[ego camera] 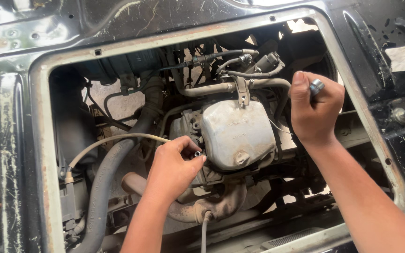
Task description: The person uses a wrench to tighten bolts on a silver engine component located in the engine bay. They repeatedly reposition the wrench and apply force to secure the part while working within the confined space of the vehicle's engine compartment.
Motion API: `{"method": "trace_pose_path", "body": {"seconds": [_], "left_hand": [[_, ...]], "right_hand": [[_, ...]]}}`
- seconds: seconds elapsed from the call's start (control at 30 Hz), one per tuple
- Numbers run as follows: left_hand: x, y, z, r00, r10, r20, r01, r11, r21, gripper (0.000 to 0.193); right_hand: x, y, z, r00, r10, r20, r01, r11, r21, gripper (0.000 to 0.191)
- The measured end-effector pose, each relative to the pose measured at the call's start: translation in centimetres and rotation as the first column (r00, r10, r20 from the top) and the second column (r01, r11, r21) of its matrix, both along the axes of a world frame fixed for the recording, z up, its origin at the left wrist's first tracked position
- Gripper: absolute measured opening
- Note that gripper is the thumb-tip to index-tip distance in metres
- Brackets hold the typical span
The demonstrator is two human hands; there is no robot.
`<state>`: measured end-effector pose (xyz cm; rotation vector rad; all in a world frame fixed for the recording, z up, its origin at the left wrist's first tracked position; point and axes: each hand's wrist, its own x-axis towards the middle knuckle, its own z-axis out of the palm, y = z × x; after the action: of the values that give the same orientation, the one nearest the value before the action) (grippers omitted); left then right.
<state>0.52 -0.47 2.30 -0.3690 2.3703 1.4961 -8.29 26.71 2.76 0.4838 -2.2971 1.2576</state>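
Landmark = dusty engine cover (238, 133), pale, rounded, mid-opening in the black metal panel (19, 140).

Far left of cover: thick black ribbed hose (111, 175) runs down toward bottom edge w/ grey connector block (68, 199) beside it. Thin pale cable (118, 138) arcs from that block up & right toward cover's left side, passing just above the left hand.

Left hand (173, 167): just left of cover, at its lower-left corner. Thumb & fingertips pinch a small metal socket (197, 153), open end facing up, right next to cover's edge; can't tell if socket touches the engine. Other fingers curled in.

Below cover: rusty-tan exhaust pipe (212, 208) bends across, thin grey wire hanging from it.

Above cover: pale tube (212, 88) runs across horizontally w/ small metal bracket (243, 93) dropping to cover's top; black hoses & connectors behind.

Right hand (314, 110): upper right of cover, raised, not touching it. Fist clenched around a shiny metal tool piece (317, 86), only the rounded end sticks out the top of the fist; rest hidden in the grip.
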Motion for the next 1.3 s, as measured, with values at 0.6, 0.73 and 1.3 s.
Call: {"method": "trace_pose_path", "body": {"seconds": [0.6, 0.73, 1.3], "left_hand": [[-0.1, 0.7, 1.4, 0.962, -0.273, -0.026, 0.271, 0.96, -0.076, 0.029], [-0.1, 0.9, 1.5, 0.958, -0.278, -0.063, 0.274, 0.959, -0.07, 0.028], [-1.3, 0.4, -0.3, 0.923, -0.354, -0.153, 0.338, 0.934, -0.117, 0.027]], "right_hand": [[-0.2, 0.4, -0.6, 0.988, 0.128, 0.083, -0.097, 0.947, -0.306, 0.067], [-0.6, 0.9, -0.2, 0.959, 0.173, 0.224, -0.002, 0.795, -0.606, 0.06], [-3.4, 5.4, 1.8, 0.892, 0.411, 0.186, 0.036, 0.347, -0.937, 0.026]]}}
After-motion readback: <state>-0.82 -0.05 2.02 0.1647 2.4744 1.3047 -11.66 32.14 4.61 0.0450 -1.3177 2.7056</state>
